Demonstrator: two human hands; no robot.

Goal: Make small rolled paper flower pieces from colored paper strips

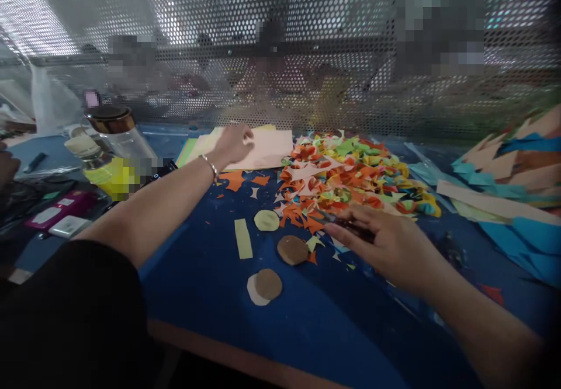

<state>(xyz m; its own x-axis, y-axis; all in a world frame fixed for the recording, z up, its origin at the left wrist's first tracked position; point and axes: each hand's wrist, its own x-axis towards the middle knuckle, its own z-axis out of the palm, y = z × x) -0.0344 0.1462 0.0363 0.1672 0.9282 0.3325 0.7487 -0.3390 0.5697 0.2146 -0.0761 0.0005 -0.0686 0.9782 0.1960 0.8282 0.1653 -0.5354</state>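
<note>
My left hand (236, 143), with a bracelet at its wrist, reaches over a stack of coloured paper sheets (272, 148) at the back. Its fingers are blurred and partly hidden, so I cannot tell whether they grip a sheet. In my right hand (390, 243) are dark-handled scissors (357, 226), their blades pointing left beside a heap of paper scraps (346, 170). Between the hands lie a pale yellow paper round (266, 221), a paper strip (243, 239) and a brown disc (293, 250). Nearer me, another brown disc (269, 284) overlaps a whitish round (255, 293).
A perforated metal screen (245, 44) stands behind the blue table (210, 313). Bottles (127, 132) and a magenta box (61, 211) are at left. Folded orange and blue paper pieces (517, 173) spread at right. Part of another person's hand (7, 164) shows at the left edge.
</note>
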